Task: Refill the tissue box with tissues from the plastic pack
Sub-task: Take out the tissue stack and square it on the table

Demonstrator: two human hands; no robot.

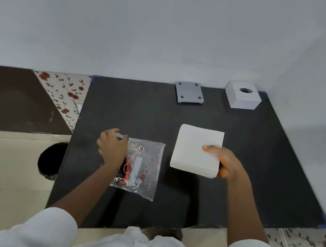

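A square stack of white tissues (195,146) hangs just above the black table (257,157), gripped at its near right corner by my right hand (225,163). The clear plastic pack (145,167), with red printing, lies flat and looks emptied at the table's middle left. My left hand (112,147) pinches its far left corner. The white tissue box (243,98), with a round hole on top, stands at the far right corner. Its grey base plate (189,92) lies apart, to the box's left.
A white wall runs along the table's back and right sides. A black round bin (52,160) stands on the floor by the table's left edge. Floral-patterned flooring (66,93) and a dark mat lie to the left.
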